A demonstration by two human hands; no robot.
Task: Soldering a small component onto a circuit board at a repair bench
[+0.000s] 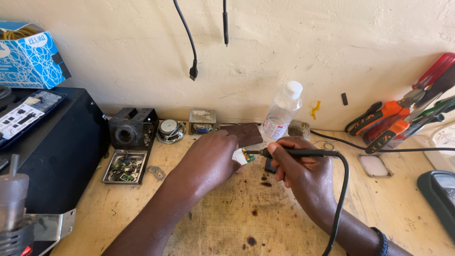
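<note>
We see our right hand (296,163) closed around the black handle of a soldering iron (298,152), held like a pen, its tip pointing left toward a small green and white circuit board (245,156). Our left hand (211,159) is curled over that board, pinching it at its left edge and holding it just above the wooden desk (227,218). The iron's black cord (342,189) loops down past our right wrist. The tip meets the board near its right end; we cannot tell whether it actually touches.

Behind the hands stands a clear plastic bottle (281,113) with a white cap, and beside it a brown flat board (245,133) lies on the desk. To the left sit a small speaker (170,130), a metal transformer (202,122) and a black metal housing (131,128), with a shallow tray of parts (124,167) in front of it. At the right edge, orange-handled pliers (386,124) lean against the wall. A blue cardboard box (29,56) rests on a black case (57,147) at the far left.
</note>
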